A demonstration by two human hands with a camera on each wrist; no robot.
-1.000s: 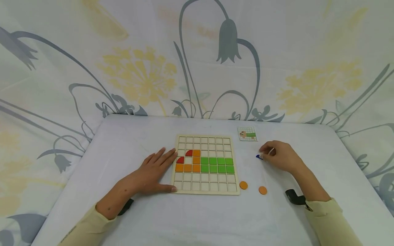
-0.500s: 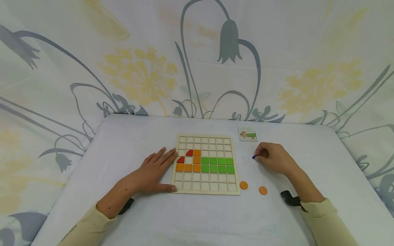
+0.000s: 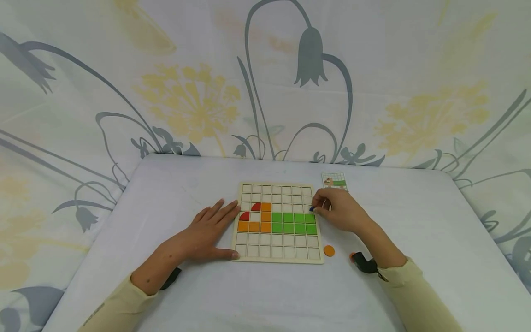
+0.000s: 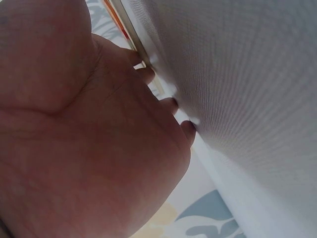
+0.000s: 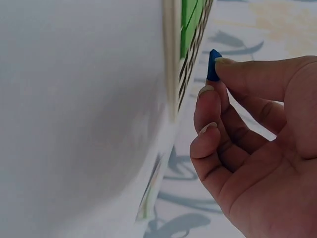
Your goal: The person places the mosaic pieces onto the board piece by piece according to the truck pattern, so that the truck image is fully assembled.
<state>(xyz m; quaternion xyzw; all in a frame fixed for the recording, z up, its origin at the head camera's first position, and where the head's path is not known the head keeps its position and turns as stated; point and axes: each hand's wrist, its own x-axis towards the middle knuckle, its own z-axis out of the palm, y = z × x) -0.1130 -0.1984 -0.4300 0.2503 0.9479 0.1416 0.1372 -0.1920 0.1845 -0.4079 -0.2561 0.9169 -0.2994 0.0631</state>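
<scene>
A pale wooden grid board (image 3: 277, 259) lies flat on the table, with green, orange and red tiles set in its cells. One cell between the red and orange tiles (image 3: 266, 227) is bare. My left hand (image 3: 209, 233) rests at the board's left edge, fingers spread and straight, thumb at the near corner. Above the board's right edge my right hand (image 3: 342, 210) pinches a small blue tile (image 5: 213, 65) between thumb and forefinger. In the right wrist view the tile is raised clear of the board, its other fingers curled below.
A small picture card (image 3: 334, 180) lies beyond the right hand, partly covered by it. An orange disc (image 3: 329, 251) is beside the board's near right corner. A second orange disc (image 3: 352, 257) is mostly hidden behind the black wrist strap part (image 3: 366, 263).
My right hand has moved left with the blue tile, from the bare table to over the board's right edge. The left hand has stayed in place.
</scene>
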